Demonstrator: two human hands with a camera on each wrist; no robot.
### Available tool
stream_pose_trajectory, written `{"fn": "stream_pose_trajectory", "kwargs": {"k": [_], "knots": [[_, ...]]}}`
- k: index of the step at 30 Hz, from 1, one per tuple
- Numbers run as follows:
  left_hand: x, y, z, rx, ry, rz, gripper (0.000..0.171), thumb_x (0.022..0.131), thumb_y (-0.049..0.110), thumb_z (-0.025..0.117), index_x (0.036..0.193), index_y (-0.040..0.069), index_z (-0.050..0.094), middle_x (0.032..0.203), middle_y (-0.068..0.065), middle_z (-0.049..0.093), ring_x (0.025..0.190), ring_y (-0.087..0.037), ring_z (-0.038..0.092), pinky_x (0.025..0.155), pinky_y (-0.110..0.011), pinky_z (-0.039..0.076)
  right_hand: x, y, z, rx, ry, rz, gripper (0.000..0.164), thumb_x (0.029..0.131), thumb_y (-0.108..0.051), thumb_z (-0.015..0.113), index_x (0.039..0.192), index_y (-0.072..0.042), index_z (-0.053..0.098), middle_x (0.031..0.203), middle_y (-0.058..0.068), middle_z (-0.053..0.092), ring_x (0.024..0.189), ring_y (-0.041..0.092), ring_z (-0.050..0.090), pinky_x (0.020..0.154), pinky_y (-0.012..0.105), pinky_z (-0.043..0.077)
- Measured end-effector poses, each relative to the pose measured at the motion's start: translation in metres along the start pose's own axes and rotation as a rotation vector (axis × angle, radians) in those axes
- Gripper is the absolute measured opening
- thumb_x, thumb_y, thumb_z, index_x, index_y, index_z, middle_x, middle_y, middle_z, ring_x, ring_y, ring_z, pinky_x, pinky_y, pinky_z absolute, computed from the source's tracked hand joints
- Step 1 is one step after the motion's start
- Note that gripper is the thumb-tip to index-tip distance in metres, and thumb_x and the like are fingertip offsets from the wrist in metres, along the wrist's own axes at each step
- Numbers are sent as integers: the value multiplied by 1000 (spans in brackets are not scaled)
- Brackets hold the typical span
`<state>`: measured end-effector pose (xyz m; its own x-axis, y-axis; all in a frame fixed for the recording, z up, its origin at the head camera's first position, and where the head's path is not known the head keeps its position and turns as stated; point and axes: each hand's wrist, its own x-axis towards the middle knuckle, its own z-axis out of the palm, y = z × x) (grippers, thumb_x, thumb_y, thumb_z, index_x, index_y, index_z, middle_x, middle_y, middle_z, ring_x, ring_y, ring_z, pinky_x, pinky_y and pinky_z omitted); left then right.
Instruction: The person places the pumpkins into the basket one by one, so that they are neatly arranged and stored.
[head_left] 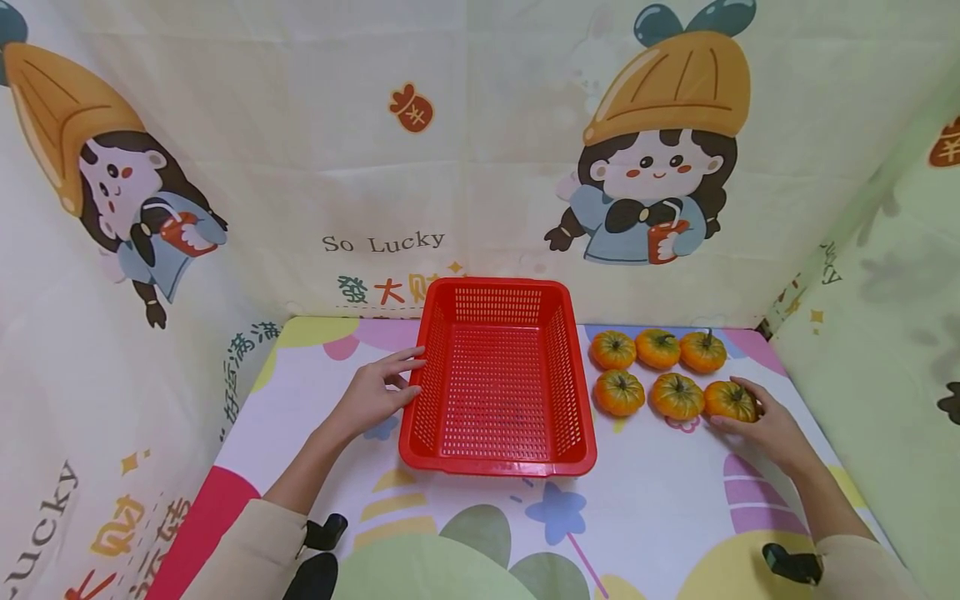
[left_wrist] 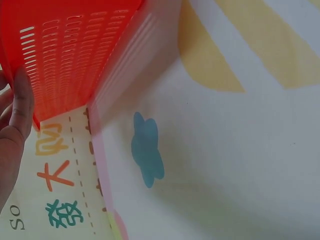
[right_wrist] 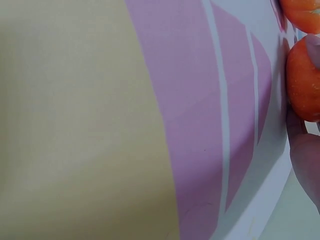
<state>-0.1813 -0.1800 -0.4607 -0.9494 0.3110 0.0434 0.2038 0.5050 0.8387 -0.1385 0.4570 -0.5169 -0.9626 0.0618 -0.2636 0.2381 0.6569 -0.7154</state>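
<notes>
A red plastic basket (head_left: 495,458) with slotted walls stands in the middle of the table. My left hand (head_left: 378,387) is at its left rim, fingers extended and fingertips touching the edge; the left wrist view shows the thumb and fingers (left_wrist: 21,107) along the rim. On the right, my right hand (head_left: 765,421) holds a small orange pumpkin (head_left: 726,400) at the right end of the front row, thumb on the near side and fingers round the far side. In the right wrist view this pumpkin (right_wrist: 302,87) is partly cut off by the frame edge.
Beside the held one lie a front-row pumpkin (head_left: 677,397) and another (head_left: 619,392). Behind them is a row of three more, with one pumpkin (head_left: 658,348) in its middle. A printed cloth (head_left: 495,167) hangs behind the table (head_left: 637,483) and at both sides.
</notes>
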Motion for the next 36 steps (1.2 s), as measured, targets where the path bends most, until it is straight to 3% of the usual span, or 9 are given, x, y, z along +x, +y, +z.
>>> {"fn": "stream_pose_trajectory", "kwargs": {"k": [10,19,22,24,26,31,36], "knots": [[0,0,0,3,0,11,49,93,10,74,141,8,64,158,-2,52,86,-19,67,71,-25,61,-4,-4,-4,-61,12,-4,101,95,-47,71,164,-4,11,158,43,18,137,62,24,103,83,29],[0,2,0,19,1,1,49,93,11,74,141,8,64,158,-1,51,87,-18,67,71,-25,61,-12,-11,-14,-104,79,-102,91,96,-38,72,162,-1,21,153,41,30,128,57,34,97,79,39],[0,0,-1,12,-1,2,49,93,11,74,141,7,64,158,-2,51,86,-18,68,71,-25,61,-13,-19,-16,-133,126,-164,84,96,-33,74,158,0,29,149,38,37,121,48,40,93,50,53],[0,-1,-1,5,2,0,49,93,11,74,141,7,64,158,-2,51,86,-18,68,71,-25,61,-14,-25,-18,-135,137,-191,83,95,-31,75,157,1,30,148,36,38,118,44,40,84,27,50],[0,-2,0,2,4,-3,49,93,11,74,141,8,64,158,-2,51,86,-18,68,71,-25,61,-14,-32,-20,-135,139,-203,83,94,-31,76,157,0,30,147,36,38,116,43,40,74,13,39],[0,-2,1,-4,7,-6,49,93,11,75,141,9,64,158,-1,51,86,-19,68,71,-25,61,-13,-50,-23,-113,132,-221,84,94,-29,77,158,-2,29,147,35,37,117,42,41,71,7,42],[0,0,1,-6,19,-19,50,92,13,76,141,8,64,157,-2,52,85,-19,67,71,-25,61,-9,-73,-20,-124,160,-293,80,90,-27,81,155,-6,38,142,26,45,110,17,44,75,5,43]]}}
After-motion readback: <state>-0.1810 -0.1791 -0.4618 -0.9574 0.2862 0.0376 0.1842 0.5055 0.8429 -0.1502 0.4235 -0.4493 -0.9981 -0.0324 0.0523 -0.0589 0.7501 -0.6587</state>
